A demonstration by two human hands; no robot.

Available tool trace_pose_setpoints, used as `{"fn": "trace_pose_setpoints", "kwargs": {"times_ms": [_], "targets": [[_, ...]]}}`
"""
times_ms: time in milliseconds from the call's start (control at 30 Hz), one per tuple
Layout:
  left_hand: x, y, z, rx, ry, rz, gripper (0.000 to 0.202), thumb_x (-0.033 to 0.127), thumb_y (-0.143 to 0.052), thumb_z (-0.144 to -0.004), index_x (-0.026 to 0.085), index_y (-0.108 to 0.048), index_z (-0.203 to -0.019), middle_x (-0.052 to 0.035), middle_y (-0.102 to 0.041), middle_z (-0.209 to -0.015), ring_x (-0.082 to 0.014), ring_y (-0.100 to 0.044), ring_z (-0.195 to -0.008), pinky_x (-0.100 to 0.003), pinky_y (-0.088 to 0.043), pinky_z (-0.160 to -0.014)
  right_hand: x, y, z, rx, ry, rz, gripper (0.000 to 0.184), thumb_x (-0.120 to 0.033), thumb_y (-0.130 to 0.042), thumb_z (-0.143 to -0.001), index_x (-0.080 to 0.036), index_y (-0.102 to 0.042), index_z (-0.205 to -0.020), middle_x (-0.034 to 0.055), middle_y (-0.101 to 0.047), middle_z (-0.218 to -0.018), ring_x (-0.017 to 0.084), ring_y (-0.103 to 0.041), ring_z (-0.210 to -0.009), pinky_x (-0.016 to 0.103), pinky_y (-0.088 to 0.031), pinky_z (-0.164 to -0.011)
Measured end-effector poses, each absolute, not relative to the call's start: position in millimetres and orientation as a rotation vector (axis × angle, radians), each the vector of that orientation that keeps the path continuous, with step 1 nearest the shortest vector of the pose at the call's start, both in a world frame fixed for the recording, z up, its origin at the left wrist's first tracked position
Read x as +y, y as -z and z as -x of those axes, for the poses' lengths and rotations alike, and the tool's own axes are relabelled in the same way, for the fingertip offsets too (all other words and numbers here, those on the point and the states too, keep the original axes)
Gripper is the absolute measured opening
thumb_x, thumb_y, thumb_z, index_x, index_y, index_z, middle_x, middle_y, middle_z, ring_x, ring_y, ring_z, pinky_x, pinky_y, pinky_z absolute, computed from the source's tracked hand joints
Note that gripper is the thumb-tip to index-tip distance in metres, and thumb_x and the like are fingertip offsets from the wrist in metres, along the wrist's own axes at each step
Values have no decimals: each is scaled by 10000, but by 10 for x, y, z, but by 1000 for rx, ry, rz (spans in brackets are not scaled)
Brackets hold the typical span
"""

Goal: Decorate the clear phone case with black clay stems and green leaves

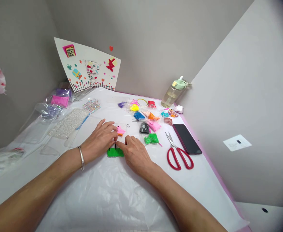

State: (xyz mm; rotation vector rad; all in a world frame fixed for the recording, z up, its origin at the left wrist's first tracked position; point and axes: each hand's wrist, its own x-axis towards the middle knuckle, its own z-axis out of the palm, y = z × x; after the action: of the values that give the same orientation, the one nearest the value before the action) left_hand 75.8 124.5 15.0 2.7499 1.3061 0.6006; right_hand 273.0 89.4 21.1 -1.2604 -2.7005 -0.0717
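Note:
Both my hands rest on the white plastic-covered table (102, 196), meeting over a small flat green piece (114, 152). My left hand (100, 140), with a silver bangle on its wrist, lies fingers down beside a small pink clay figure (120, 130) and touches the green piece's top edge. My right hand (135, 153) has its fingers bent, pinching at a thin dark bit on the green piece. What the fingertips grip is too small to name.
Several small bags of coloured clay (151, 138) lie behind my hands. Red-handled scissors (179, 154) and a dark phone (187, 138) lie to the right, near a clear bottle (173, 93). A decorated paper sheet (88, 67) leans on the wall; plastic packets (59, 100) lie at the left.

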Motion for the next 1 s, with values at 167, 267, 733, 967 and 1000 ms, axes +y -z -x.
{"fn": "trace_pose_setpoints", "kwargs": {"times_ms": [167, 267, 733, 967, 1000], "targets": [[1235, -142, -760, 1319, -607, -2727, 134, 96, -579, -823, 211, -645, -839, -67, -703, -1138, -328, -467, -1370, -588, -238, -1186, 897, -195, -2729, -2687, 90, 1264, 282, -70, -513, -960, -221, -621, -1172, 57, -549, -901, 207, -472, -791, 313, -318, -684], [1230, -141, -756, 1318, -600, -2731, 140, 83, -599, -806, 204, -656, -844, -83, -687, -1204, -341, -430, -1401, -600, -223, -1192, 893, -194, -2731, -2687, 98, 1256, 273, -77, -517, -962, -226, -626, -1163, 55, -548, -902, 205, -472, -793, 310, -315, -683], [1213, -206, -788, 1272, -596, -2783, 133, 71, -583, -812, 183, -653, -792, -131, -618, -1360, -363, -261, -1502, -587, -197, -1228, 884, -204, -2715, -2707, 132, 1252, 267, -68, -518, -954, -212, -622, -1153, 61, -556, -904, 207, -478, -786, 312, -326, -684], [1223, -209, -778, 1265, -676, -2696, 110, 107, -592, -820, 195, -651, -791, -116, -628, -1360, -353, -260, -1504, -610, -179, -1224, 883, -219, -2715, -2729, 146, 1240, 264, -62, -488, -964, -208, -624, -1137, 66, -560, -889, 215, -488, -795, 317, -322, -686], [1224, -213, -772, 1274, -695, -2672, 106, 119, -590, -832, 198, -649, -794, -110, -625, -1366, -350, -259, -1504, -615, -176, -1222, 882, -222, -2715, -2731, 149, 1239, 267, -59, -482, -963, -205, -624, -1136, 67, -560, -887, 216, -488, -795, 319, -320, -684]]}}
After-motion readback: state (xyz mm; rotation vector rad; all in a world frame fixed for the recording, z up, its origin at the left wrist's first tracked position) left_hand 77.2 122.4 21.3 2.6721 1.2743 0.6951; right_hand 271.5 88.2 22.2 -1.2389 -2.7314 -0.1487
